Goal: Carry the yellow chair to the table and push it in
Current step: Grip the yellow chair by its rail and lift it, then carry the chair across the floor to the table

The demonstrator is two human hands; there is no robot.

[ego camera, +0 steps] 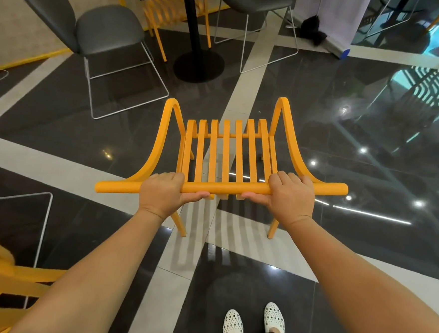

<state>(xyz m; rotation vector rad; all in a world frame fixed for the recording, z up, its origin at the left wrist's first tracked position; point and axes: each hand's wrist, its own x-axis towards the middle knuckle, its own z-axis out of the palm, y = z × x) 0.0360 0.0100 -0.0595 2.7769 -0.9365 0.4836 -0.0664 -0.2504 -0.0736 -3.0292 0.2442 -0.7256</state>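
Hands [160, 192] [290, 197] gripping yellow chair [224, 156] top rail, fingertips apparently curled underneath

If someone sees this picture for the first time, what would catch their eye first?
First, the bright yellow slatted chair in the centre, its round top rail gripped by the left hand and the right hand. Next, the glossy dark tiled floor with pale stripes, and farther off the white table on a black pedestal flanked by grey padded chairs.
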